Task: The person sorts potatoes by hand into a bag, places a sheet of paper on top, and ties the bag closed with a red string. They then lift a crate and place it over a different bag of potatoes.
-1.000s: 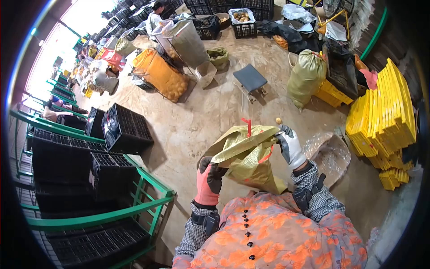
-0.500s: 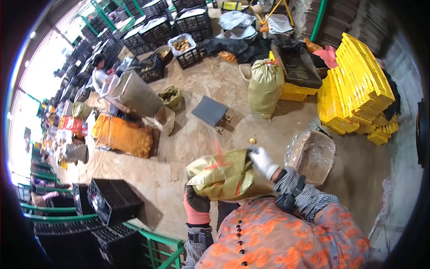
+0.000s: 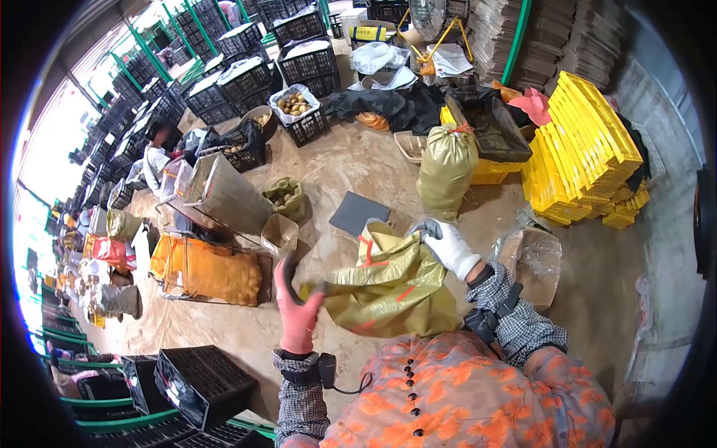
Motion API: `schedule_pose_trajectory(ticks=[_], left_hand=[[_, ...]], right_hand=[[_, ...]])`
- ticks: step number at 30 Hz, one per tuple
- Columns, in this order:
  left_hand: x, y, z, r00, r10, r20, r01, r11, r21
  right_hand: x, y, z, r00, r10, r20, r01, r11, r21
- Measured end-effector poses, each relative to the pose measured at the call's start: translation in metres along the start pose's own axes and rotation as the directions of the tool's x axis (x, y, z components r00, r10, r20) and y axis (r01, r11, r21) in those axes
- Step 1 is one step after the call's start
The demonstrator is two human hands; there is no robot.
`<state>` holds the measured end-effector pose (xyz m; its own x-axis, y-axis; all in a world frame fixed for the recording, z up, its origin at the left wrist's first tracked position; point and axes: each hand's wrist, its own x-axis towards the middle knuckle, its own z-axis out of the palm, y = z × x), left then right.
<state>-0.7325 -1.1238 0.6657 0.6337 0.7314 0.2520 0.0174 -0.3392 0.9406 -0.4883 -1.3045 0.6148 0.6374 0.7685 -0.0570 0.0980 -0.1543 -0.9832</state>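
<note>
A yellow-green woven sack (image 3: 396,287) with red print hangs loose and crumpled in front of my body. My right hand (image 3: 450,250), in a white glove with grey fingertips, grips the sack's upper edge. On the sack's left side is my left hand (image 3: 299,306), in a pink and black glove. Its thumb and fingers are spread apart, and the fingertips near the sack are blurred. Behind the sack, a dark flat-topped stool (image 3: 358,213) stands on the floor, partly covered by it.
A full tied sack (image 3: 448,172) stands ahead, beside stacked yellow crates (image 3: 582,149). A plastic-lined box (image 3: 534,261) is at the right. Orange net sacks (image 3: 209,272) lie on a cart at left. Black crates (image 3: 202,384) stand at lower left. A person (image 3: 157,160) sits farther back.
My left hand has let go of the sack and moved up and left, its fingers spreading. The sack has opened out and hangs wider from my right hand, which has risen slightly.
</note>
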Motion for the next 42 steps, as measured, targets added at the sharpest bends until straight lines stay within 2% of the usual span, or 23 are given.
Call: schedule_pose_trajectory(ticks=[1,3,6,8,9,11,12,13,15,17,18,19,20,21,23,25,27,30,34,38,40,41,42], left_hand=[[0.009,0.015,0.000,0.983,0.134,0.122,-0.160,0.958,0.238],[0.017,0.032,0.020,0.926,0.181,0.331,-0.318,0.847,0.427],[0.030,-0.012,0.051,0.917,0.107,0.385,-0.322,0.768,0.554],[0.043,-0.051,0.057,0.864,-0.321,0.387,0.167,0.909,0.381],[0.053,-0.059,0.056,0.868,-0.326,0.376,0.172,0.906,0.387],[0.073,-0.071,0.054,0.880,-0.455,0.139,0.438,0.889,0.137],[0.089,-0.076,0.056,0.943,-0.332,0.027,0.331,0.943,0.016],[0.101,-0.075,0.055,0.938,-0.346,-0.032,0.348,0.930,0.122],[0.128,-0.092,0.063,0.945,-0.293,-0.144,0.306,0.949,0.079],[0.160,-0.100,0.061,0.957,-0.218,-0.191,0.247,0.958,0.143],[0.176,-0.094,0.060,0.965,-0.143,-0.222,0.187,0.963,0.193],[0.188,-0.084,0.054,0.929,-0.272,-0.251,0.306,0.946,0.110],[0.198,-0.076,0.047,0.924,-0.258,-0.282,0.291,0.953,0.082],[0.206,-0.074,0.039,0.920,-0.243,-0.308,0.273,0.960,0.056],[0.215,-0.085,0.029,0.889,-0.317,-0.330,0.331,0.943,-0.014],[0.225,-0.090,0.022,0.889,-0.267,-0.372,0.324,0.941,0.097],[0.234,-0.103,0.020,0.904,-0.229,-0.360,0.290,0.949,0.124],[0.260,-0.106,0.029,0.916,-0.307,-0.260,0.328,0.944,0.040],[0.284,-0.122,0.026,0.935,-0.332,-0.124,0.317,0.940,-0.124],[0.304,-0.113,0.014,0.949,-0.312,0.054,0.316,0.922,-0.224],[0.309,-0.109,0.004,0.934,-0.333,0.126,0.355,0.898,-0.261],[0.309,-0.113,-0.001,0.931,-0.330,0.158,0.360,0.902,-0.238],[0.310,-0.106,-0.008,0.921,-0.325,0.214,0.376,0.885,-0.277]], right_hand=[[0.006,-0.008,0.007,1.000,0.006,0.029,0.000,0.979,-0.201],[0.014,-0.043,0.027,0.995,-0.018,0.099,0.050,0.943,-0.330],[0.041,-0.051,0.051,0.979,-0.010,0.203,0.059,0.970,-0.237],[0.065,-0.046,0.058,0.946,-0.187,0.265,0.280,0.884,-0.374],[0.075,-0.051,0.056,0.942,-0.191,0.276,0.287,0.885,-0.366],[0.094,-0.061,0.050,0.934,-0.093,0.344,0.279,0.791,-0.545],[0.106,-0.057,0.054,0.911,-0.094,0.402,0.337,0.732,-0.592],[0.115,-0.057,0.062,0.898,-0.093,0.429,0.351,0.740,-0.574],[0.127,-0.060,0.083,0.830,-0.258,0.494,0.557,0.410,-0.722],[0.150,-0.055,0.088,0.815,-0.199,0.544,0.566,0.472,-0.676],[0.164,-0.053,0.083,0.823,-0.150,0.548,0.560,0.383,-0.735],[0.178,-0.047,0.077,0.830,-0.104,0.548,0.553,0.285,-0.783],[0.200,-0.015,0.064,0.844,-0.188,0.502,0.534,0.206,-0.820],[0.225,-0.012,0.042,0.878,-0.195,0.436,0.478,0.362,-0.800],[0.268,-0.002,-0.004,0.956,-0.059,0.286,0.293,0.179,-0.939],[0.295,0.005,-0.044,0.979,-0.156,0.129,0.196,0.573,-0.796],[0.305,-0.014,-0.061,0.951,-0.307,0.033,0.261,0.743,-0.616],[0.289,-0.057,-0.032,0.843,-0.539,0.004,0.435,0.676,-0.595],[0.260,-0.064,0.058,0.935,-0.233,0.266,0.351,0.525,-0.775],[0.269,-0.039,0.111,0.972,-0.172,0.162,0.229,0.519,-0.824],[0.284,-0.031,0.110,0.980,-0.151,0.131,0.169,0.273,-0.947],[0.290,-0.012,0.104,0.968,-0.247,0.040,0.089,0.190,-0.978],[0.296,-0.001,0.083,0.944,-0.328,-0.027,0.064,0.264,-0.962]])
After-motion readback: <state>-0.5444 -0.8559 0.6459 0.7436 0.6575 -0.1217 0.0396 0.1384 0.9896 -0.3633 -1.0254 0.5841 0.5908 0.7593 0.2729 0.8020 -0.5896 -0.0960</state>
